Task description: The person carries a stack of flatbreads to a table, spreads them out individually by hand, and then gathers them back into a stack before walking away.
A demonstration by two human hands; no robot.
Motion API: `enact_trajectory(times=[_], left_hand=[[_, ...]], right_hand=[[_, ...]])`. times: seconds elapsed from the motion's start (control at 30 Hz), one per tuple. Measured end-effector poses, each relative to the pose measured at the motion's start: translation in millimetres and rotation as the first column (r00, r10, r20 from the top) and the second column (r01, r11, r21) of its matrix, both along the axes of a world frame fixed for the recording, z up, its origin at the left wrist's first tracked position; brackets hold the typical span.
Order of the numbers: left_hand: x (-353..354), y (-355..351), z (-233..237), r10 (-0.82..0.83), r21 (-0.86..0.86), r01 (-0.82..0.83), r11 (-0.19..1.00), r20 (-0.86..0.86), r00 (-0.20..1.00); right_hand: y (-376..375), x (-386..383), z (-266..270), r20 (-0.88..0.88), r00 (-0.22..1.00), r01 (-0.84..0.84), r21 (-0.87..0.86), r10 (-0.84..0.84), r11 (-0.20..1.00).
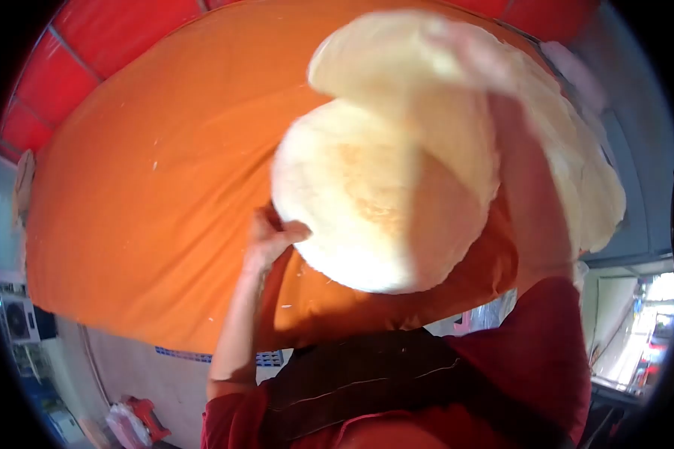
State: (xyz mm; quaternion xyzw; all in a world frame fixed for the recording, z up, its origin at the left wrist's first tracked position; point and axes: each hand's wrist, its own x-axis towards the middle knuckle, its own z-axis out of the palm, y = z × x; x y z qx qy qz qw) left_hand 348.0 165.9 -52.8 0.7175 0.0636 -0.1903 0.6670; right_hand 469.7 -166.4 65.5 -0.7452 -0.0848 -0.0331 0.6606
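Near edge of a table (90, 277) draped in orange cloth (157, 217); creases run toward the left hand (271, 238). Pale specks lie on the cloth.

Front flatbread (326, 187): big, round, pale, browned patches about its middle. It is in front of the body, right of the left hand. Cannot tell whether it lies flat or is partly raised.

Left hand: at the near-left rim of this bread, thumb over the top, the other fingers bent at the edge and partly hidden. Reads as a light pinch on the rim.

Right hand (475, 56): stretched far out over the upper flatbread (359, 60), badly blurred. Whether its fingers are spread or pinching, cannot tell. The upper bread overlaps the far side of the front one, its outline smeared. More flatbreads (591, 194) lie overlapping to the right, beyond the right forearm, which throws a shadow over the front round.

On handling, my judgement: thin, floppy rounds, likely to fold or tear if tugged from one point. Best keep the left pinch shallow and soft, just enough to steady the rim. The right hand would do well to support broadly, palm under or flat, and to lift rather than drag, so overlapping edges part without ripping. Sleeve and forearm best held clear of the bread.
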Motion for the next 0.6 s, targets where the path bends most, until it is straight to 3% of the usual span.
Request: enact_trajectory(times=[0.03, 0.07, 0.13, 0.17, 0.2, 0.27, 0.33, 0.4, 0.43, 0.53, 0.6], left_hand=[[-3.6, -8.2, 6.6, 0.191, 0.212, -0.226, 0.951, 0.177, 0.966], [-7.2, -14.5, 11.1, 0.324, 0.361, -0.465, 0.808, 0.387, 0.863], [-1.1, -22.2, 25.2, 0.323, -0.059, -0.323, 0.945, 0.338, 0.884], [2.9, -24.8, 30.3, 0.316, -0.27, -0.235, 0.934, 0.313, 0.896], [7.5, -33.0, 28.2, 0.246, -0.33, -0.15, 0.932, 0.273, 0.93], [11.4, -60.7, 40.4, 0.025, -0.563, -0.02, 0.826, 0.002, 1.0], [16.5, -91.8, 30.9, -0.109, -0.701, -0.102, 0.706, -0.25, 0.962], [20.4, -114.4, 13.8, -0.272, -0.78, -0.088, 0.619, -0.319, 0.908], [19.4, -121.4, 9.2, -0.35, -0.82, -0.092, 0.565, -0.34, 0.873], [2.1, -145.2, 25.7, -0.286, -0.911, -0.28, 0.304, -0.368, 0.885], [5.6, -141.4, -0.2, -0.333, -0.914, -0.063, 0.401, -0.209, 0.919]], right_hand=[[-27.0, 8.4, 20.4, 0.041, 0.997, 0.064, -0.009, -0.063, 0.998], [-54.6, 11.5, 37.1, 0.078, 0.989, 0.128, -0.017, -0.126, 0.992], [-107.3, 4.0, 62.9, 0.131, 0.96, 0.254, -0.036, -0.247, 0.967], [-132.3, -4.1, 70.2, 0.146, 0.94, 0.32, -0.052, -0.31, 0.946], [-159.8, -15.7, 77.3, 0.158, 0.914, 0.388, -0.069, -0.374, 0.919], [-207.6, -51.3, 75.3, 0.152, 0.849, 0.525, -0.119, -0.507, 0.843], [-248.2, -94.7, 62.2, 0.118, 0.768, 0.641, -0.176, -0.63, 0.747], [-276.1, -139.8, 33.0, 0.044, 0.677, 0.718, -0.263, -0.735, 0.645], [-284.4, -161.0, 14.2, -0.005, 0.627, 0.735, -0.327, -0.779, 0.594], [-277.6, -213.8, -41.2, -0.175, 0.449, 0.591, -0.678, -0.876, 0.438], [-217.2, -228.0, -51.9, -0.18, 0.454, 0.359, -0.86, -0.873, 0.364]])
